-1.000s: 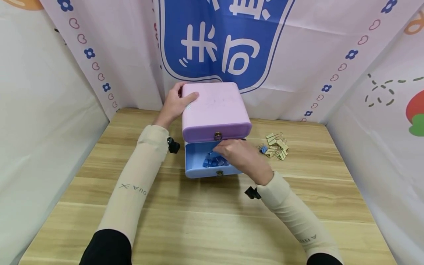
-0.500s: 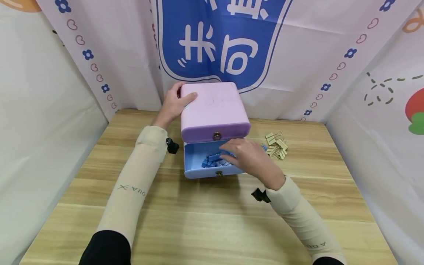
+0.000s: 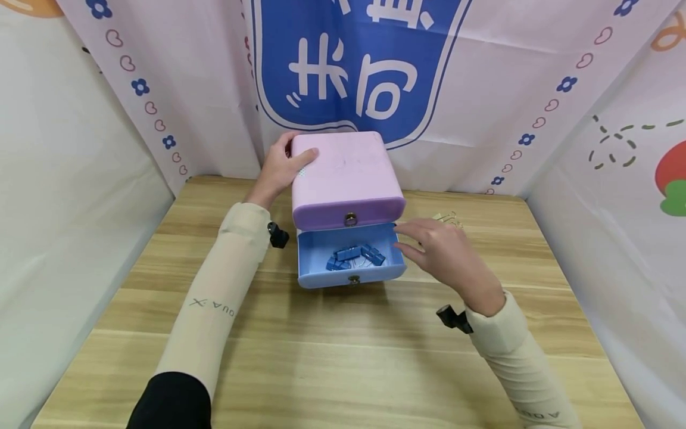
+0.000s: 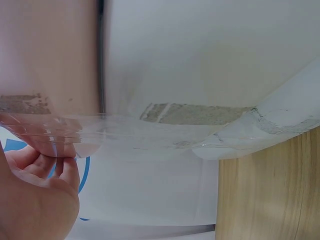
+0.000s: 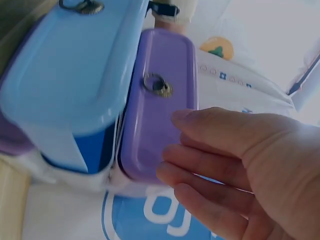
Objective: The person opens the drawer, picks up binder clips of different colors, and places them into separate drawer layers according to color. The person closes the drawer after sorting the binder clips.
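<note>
A pink drawer box (image 3: 343,170) with a purple upper drawer front (image 5: 140,120) stands at the back of the table. Below that front, a light blue drawer (image 3: 324,282) is pulled out, with several blue binder clips (image 3: 348,253) lying in it. My left hand (image 3: 278,170) grips the box's back left side, thumb on top; in the left wrist view its fingers (image 4: 67,172) bend against the box's edge. Just right of the blue drawer is my right hand (image 3: 447,256), holding nothing, fingers loosely bent. Behind it, yellow binder clips (image 3: 452,218) are mostly hidden.
The wooden table (image 3: 332,357) extends in front of the box. A printed cloth backdrop (image 3: 455,161) rises close behind the box, and white cloth sides (image 3: 605,226) border the table. Ring pulls (image 5: 161,87) stick out from the drawer fronts.
My right hand has withdrawn from the blue drawer to the right, its fingers spreading apart. The blue clips are uncovered and the yellow ones now mostly covered. My left hand stays on the box.
</note>
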{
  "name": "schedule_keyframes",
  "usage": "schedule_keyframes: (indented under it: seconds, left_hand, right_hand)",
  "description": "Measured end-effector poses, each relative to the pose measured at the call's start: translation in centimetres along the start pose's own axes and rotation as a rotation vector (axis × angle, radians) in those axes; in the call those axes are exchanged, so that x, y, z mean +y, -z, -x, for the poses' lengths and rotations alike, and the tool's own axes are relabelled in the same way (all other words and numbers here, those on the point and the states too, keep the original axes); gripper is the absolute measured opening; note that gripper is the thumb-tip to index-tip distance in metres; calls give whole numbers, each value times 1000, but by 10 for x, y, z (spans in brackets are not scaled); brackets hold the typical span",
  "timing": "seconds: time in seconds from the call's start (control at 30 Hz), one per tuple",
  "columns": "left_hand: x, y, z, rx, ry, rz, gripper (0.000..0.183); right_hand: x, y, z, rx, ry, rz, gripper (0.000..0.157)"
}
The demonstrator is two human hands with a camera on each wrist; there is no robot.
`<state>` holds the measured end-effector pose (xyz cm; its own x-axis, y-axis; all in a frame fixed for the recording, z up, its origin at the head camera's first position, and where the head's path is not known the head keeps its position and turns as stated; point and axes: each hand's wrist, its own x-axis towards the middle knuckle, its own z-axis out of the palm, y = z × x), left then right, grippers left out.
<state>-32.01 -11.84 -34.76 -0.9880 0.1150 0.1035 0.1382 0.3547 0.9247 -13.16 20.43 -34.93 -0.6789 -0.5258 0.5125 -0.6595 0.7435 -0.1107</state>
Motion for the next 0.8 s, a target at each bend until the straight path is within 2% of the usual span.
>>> schedule_keyframes:
  seconds: [0.23,0.57,0.8]
  left_hand:
    - [0,1,0,3,6,-11,77]
    - [0,1,1,3,13,-14,77]
    - [0,2,1,-1,10,-24,78]
  right_hand:
    - [15,8,8,5,-60,20,30]
    - [31,12,15,-92,-184,28,33]
    - [47,4,16,-198,-290,37,33]
